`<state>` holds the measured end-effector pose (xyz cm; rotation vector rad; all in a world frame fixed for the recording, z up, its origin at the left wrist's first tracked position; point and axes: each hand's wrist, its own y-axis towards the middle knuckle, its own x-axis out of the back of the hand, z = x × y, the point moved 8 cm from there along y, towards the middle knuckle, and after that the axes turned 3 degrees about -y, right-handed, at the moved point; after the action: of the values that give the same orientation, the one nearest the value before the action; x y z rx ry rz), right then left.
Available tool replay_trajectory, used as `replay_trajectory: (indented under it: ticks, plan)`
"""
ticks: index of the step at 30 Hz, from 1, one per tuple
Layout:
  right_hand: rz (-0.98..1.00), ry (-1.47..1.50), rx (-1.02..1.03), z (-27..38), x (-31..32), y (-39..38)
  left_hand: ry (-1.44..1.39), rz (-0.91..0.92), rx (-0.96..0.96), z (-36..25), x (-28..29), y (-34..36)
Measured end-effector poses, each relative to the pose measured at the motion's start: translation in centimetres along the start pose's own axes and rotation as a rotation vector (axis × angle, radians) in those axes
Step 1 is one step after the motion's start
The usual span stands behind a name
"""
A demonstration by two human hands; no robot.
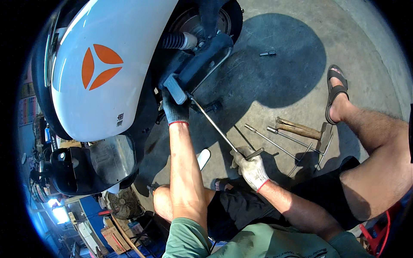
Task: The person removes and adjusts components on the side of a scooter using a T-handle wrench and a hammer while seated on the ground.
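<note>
My right hand (249, 167), in a whitish work glove with a red cuff, is closed around the handle end of a long T-handle socket wrench (213, 124). Its shaft slants up and left to the underside of a white scooter (107, 26), meeting it beside a grey footrest (175, 89). My left hand (175, 112), in a grey glove, reaches up against the scooter just under that footrest. The footrest and shadow hide its fingers. Above the wrench tip are a dark swingarm cover (206, 62) and the rear wheel (221, 21).
On the concrete floor to the right lie a wooden-handled hammer (299, 127) and several bent-rod socket wrenches (275, 145). A small dark socket (267, 53) lies farther off. A fan (122, 203) and cardboard boxes (115, 240) stand at lower left. My sandalled foot (337, 92) rests at right.
</note>
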<state>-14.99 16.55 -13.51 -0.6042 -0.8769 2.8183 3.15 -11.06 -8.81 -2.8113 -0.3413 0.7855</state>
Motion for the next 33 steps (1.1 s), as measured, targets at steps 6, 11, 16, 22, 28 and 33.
replay_trajectory:
  ticks: [6, 11, 16, 22, 28, 33]
  plan:
    - [0.024, 0.067, 0.001, -0.1, -0.1, 0.0, 0.016, 0.006, -0.002, 0.6, 0.2, 0.1]
    - [0.014, -0.004, -0.037, -0.9, -0.2, 0.2, 0.023, 0.081, -0.015, 0.4, 0.5, 0.6]
    - [0.078, 0.216, -0.165, 0.1, -0.8, -0.7, 0.003, 0.122, -0.131, 0.0, -0.4, 0.2]
    - [0.037, 0.279, -0.188, -0.1, 0.0, -0.3, -0.117, 0.024, 0.024, 2.3, -2.0, -1.3]
    - [-0.041, 0.045, 0.005, -0.3, -0.4, -0.3, 0.355, 0.025, -0.400, 1.1, -0.7, -2.3]
    - [0.116, 0.459, -0.242, -1.5, -0.5, -0.3, -0.331, 0.130, 0.342, 6.9, -3.4, -6.5]
